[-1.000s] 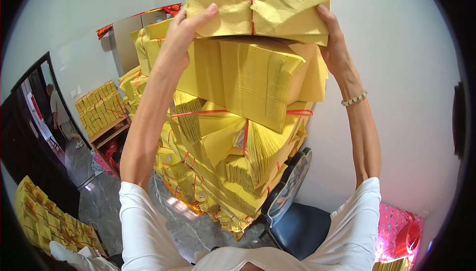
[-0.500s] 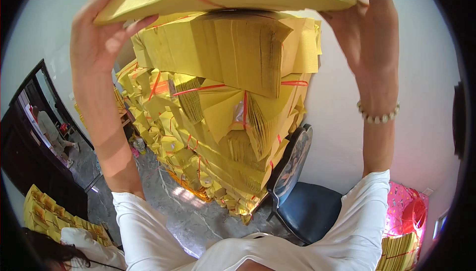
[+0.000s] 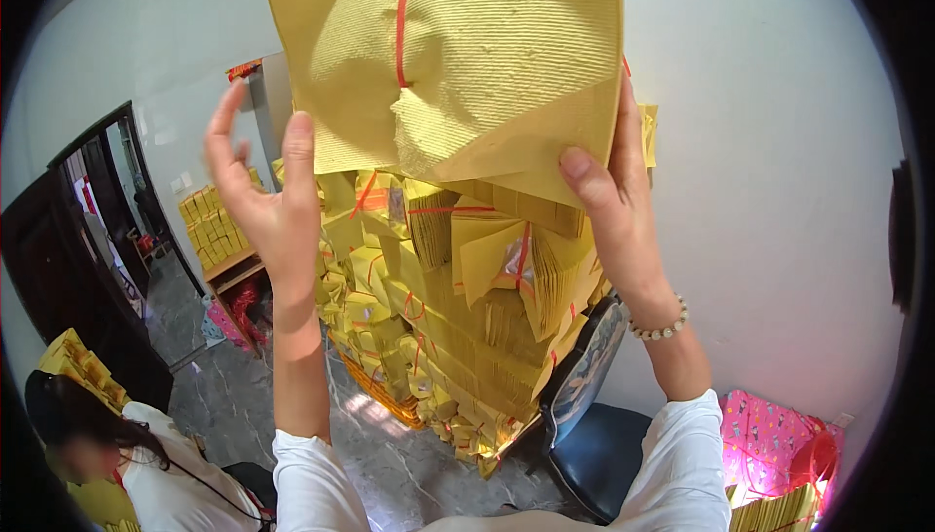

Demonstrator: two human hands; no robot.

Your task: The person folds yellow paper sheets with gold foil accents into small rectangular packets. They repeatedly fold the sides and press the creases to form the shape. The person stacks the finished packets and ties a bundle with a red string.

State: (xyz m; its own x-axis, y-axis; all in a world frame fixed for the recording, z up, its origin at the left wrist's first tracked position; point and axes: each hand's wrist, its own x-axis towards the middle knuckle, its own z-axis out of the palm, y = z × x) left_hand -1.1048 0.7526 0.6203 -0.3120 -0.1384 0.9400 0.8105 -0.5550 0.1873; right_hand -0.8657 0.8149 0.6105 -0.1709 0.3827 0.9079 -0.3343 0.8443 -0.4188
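so the right hand point(image 3: 618, 225) has the yellow paper bundle point(image 3: 487, 55) pinched at its right edge, thumb pressed on the near face, while the left hand point(image 3: 268, 201) is spread, its thumb tip right at the bundle's left edge (can't tell if it's actually touching). going by the big yellow pile point(image 3: 443, 308), the bundle is up at its top end, covering part of it, and i can't tell if it's resting on it. biggest stuff first: that pile, loads of paper with red ties, then a dark door point(image 3: 78, 279) well off to its left, a person in a white top point(image 3: 185, 459) lower left of it, a dark chair point(image 3: 599, 444) just beside its right side, and pink patterned material point(image 3: 765, 425) further right of it. smallest bits: a beaded bracelet point(image 3: 660, 323) on the right wrist, right of the pile, and a thin red band point(image 3: 402, 25) around the bundle, above the pile.
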